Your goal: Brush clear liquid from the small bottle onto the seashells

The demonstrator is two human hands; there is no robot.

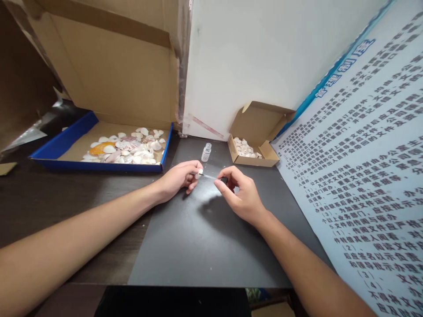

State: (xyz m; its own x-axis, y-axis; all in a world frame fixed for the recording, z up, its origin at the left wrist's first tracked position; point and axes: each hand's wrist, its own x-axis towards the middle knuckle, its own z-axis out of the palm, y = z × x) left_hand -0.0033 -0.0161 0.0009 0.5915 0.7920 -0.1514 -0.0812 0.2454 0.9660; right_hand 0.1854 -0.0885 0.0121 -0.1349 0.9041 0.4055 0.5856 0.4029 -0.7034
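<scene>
Between the fingertips of my left hand (181, 179) is a small white shell (199, 173). My right hand (238, 192) pinches a thin brush with a dark cap (224, 180) and a pale stem. The stem points left, and its dark tip meets the shell or lies just beside it; I cannot tell which. Just beyond my hands, a small clear glass bottle (206, 152) stands upright with its neck uncapped. Both hands are held above the dark grey mat, with a shadow under the right one.
A blue-edged cardboard box (99, 166) at the left holds many shells (132, 147), one of them orange. Back right, a small open carton (254, 162) contains white shells (246, 148). A white panel (247, 57) rises behind, and a printed board (363, 145) leans along the right.
</scene>
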